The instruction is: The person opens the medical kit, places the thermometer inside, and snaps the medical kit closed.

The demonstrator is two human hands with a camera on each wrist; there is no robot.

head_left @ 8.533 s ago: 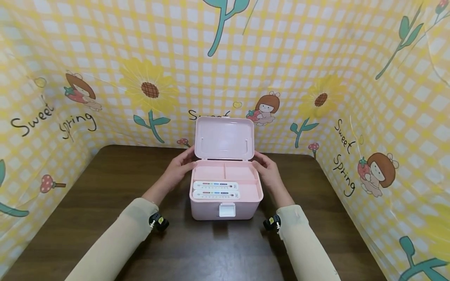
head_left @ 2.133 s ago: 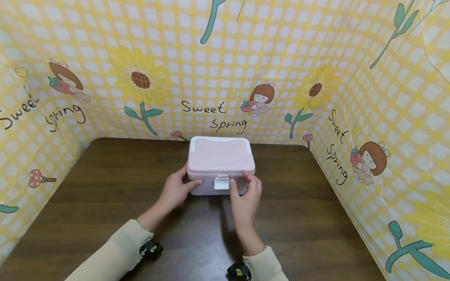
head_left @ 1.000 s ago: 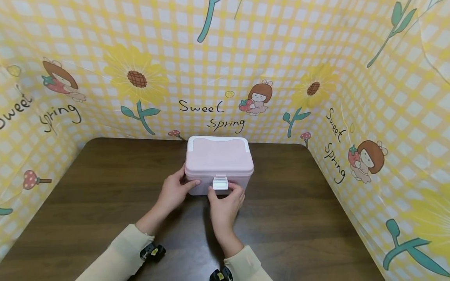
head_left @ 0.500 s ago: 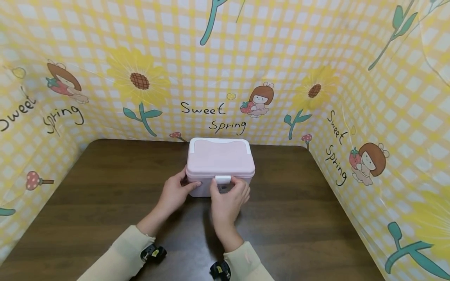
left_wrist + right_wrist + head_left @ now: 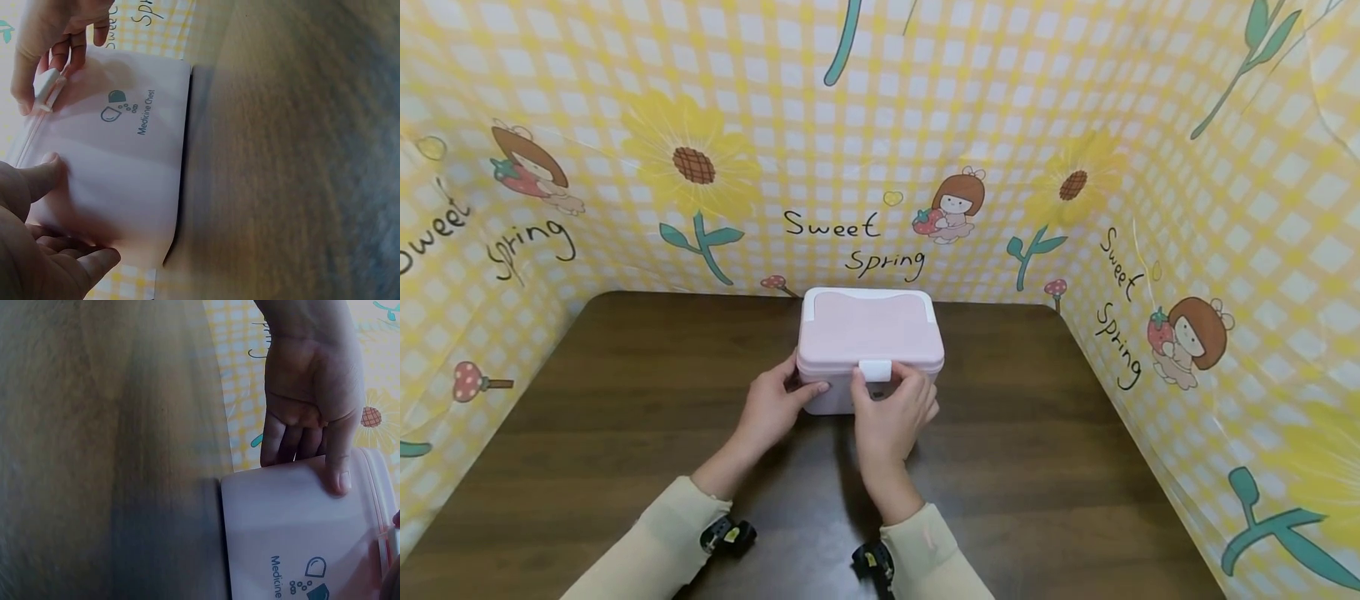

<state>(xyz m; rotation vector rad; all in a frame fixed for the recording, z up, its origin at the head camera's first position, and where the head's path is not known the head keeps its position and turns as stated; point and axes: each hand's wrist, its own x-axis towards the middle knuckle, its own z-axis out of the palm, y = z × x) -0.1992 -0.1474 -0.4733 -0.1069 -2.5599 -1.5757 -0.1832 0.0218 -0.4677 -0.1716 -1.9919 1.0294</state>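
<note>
A pale pink medicine chest [image 5: 871,329] stands on the table with its lid down. "Medicine Chest" and a capsule mark are printed on its front [image 5: 125,169]. My left hand [image 5: 772,408] grips the left front corner, thumb on the front face and fingers along the side wall, as the right wrist view shows of that hand [image 5: 312,387]. Between the thumb and index finger of my right hand [image 5: 891,425] is the white latch [image 5: 875,371], turned up against the lid's front edge. The chest's inside is hidden under the lid.
A dark brown wooden table [image 5: 1037,467] lies under the chest. Yellow checked cloth [image 5: 820,142] with flowers and cartoon figures rises behind and on both sides. Each wrist wears a black camera, such as the left one [image 5: 727,537].
The lid, upright 8.5 seconds ago over a tray with two thermometers, is now down. My right hand moved onto the hanging latch and swung it up to the lid; the left hand kept its grip lately.
</note>
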